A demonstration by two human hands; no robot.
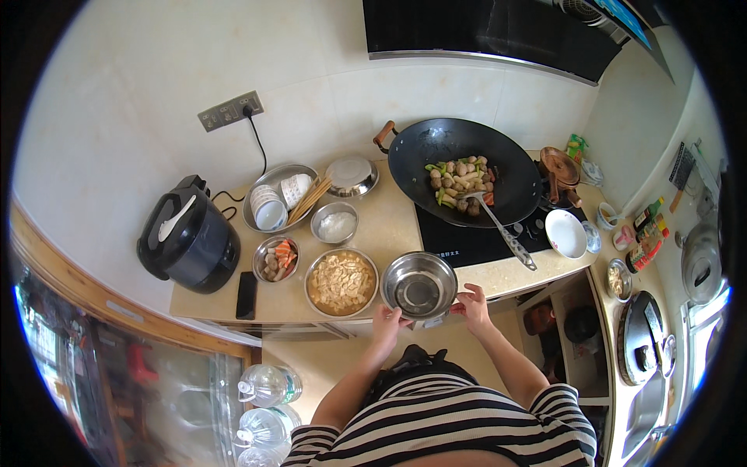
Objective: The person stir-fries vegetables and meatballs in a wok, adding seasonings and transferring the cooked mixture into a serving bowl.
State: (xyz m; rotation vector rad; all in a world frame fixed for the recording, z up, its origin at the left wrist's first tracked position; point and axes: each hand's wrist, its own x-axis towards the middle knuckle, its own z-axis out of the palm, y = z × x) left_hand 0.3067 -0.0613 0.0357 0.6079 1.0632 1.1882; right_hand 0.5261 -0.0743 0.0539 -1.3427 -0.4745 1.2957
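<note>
A stainless steel bowl [419,285] is held level at the front edge of the counter. It looks empty apart from reflections. My left hand [390,327] grips its near left rim, thumb on top. On the lower right, my right hand [471,308] has thumb and fingertips at the rim, with a finger raised. Just left of it stands a bowl of pale sliced food in liquid [342,282]. Beyond, a black wok [408,169] holds mushrooms, green peppers and pale pieces [461,178]. A metal spatula [506,234] rests in it, its handle hanging over the near rim.
Left are a rice cooker [204,245], a phone [246,296], a small bowl of seafood pieces [275,262], a bowl of white powder [334,225] and a basin with bowls and chopsticks [252,219]. Right are a white plate [566,234] and sauce bottles [645,245]. Water jugs [269,386] stand below.
</note>
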